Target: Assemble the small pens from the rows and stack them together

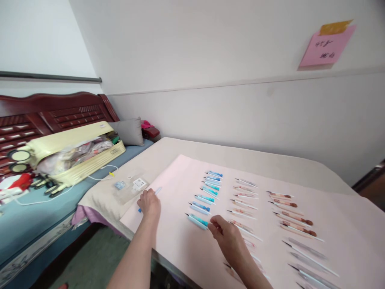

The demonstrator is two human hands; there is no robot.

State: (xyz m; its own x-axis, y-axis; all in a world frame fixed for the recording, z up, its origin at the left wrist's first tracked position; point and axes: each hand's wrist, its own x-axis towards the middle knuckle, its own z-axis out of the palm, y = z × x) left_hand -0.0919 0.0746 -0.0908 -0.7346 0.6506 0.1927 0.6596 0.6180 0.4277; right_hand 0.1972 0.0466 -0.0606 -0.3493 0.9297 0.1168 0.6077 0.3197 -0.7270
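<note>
My left hand [149,202] is closed round a slim blue pencil [158,190]; its pale end sticks out past the fingers and a darker blue end shows below. My right hand [226,232] has its thumb and fingers pinched together at the right end of a turquoise pencil [197,220], the nearest in a column of blue and turquoise ones. What the pinch holds, if anything, is hidden. To the right lie a column of pale pink pencils [243,212], brown-ended pencils [293,218] and grey ones [309,251]. Many have a thin white stick with a dark point alongside.
Pink paper [177,176] covers part of the table [240,154], which meets the wall. Clear plastic bags [132,186] lie by the paper's left edge. At left, an open cream suitcase [81,148] and a grey pillow [128,130] rest on a blue-covered bed. A pink note [327,48] hangs above.
</note>
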